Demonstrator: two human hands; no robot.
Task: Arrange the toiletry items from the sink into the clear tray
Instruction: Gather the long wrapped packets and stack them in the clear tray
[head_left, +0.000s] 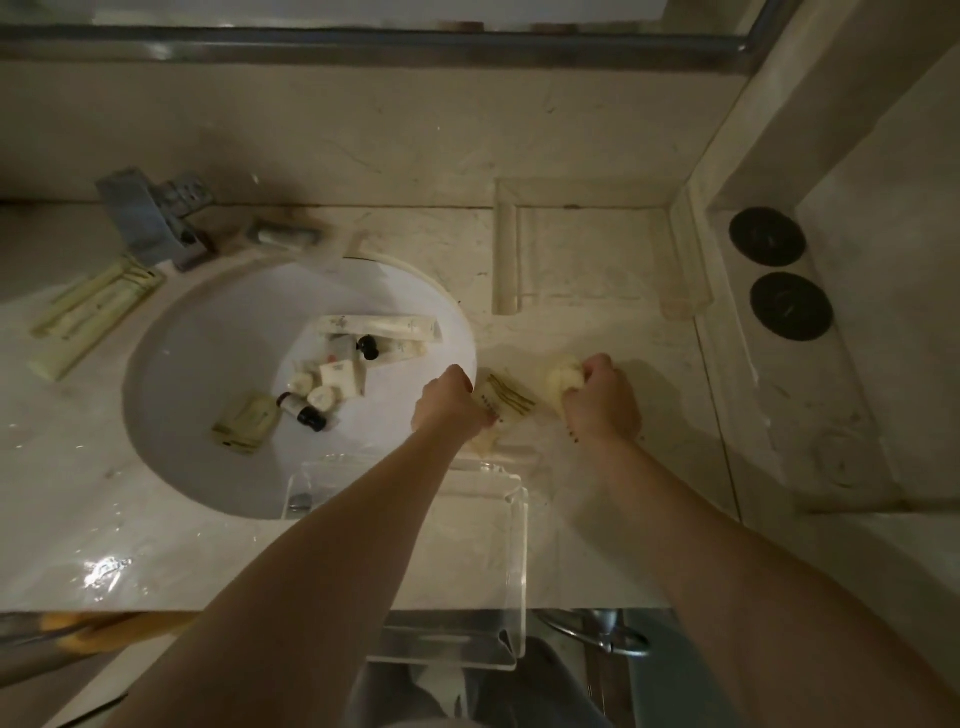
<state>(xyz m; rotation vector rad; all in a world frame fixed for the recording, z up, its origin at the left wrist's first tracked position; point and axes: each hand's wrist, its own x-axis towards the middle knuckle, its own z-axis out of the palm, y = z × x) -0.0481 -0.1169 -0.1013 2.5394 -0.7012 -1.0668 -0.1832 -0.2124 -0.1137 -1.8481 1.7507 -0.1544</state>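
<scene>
The white round sink (208, 374) holds several toiletry items: long cream packets (384, 326), small dark-capped bottles (305, 411), a green sachet (245, 423) and small cream boxes. A clear tray (498, 545) stands on the counter's front edge, below my hands, with nothing seen inside. My left hand (449, 402) grips a cream striped packet (506, 397) at the sink's right rim. My right hand (597, 397) is closed around a pale yellow crumpled item (563, 376) on the counter.
Long yellowish packets (93, 317) lie left of the sink. The faucet (182, 228) with a grey cloth sits at the back left. Another clear tray (597, 249) stands against the wall at the back right. Two black round discs (779, 275) lie on the right ledge.
</scene>
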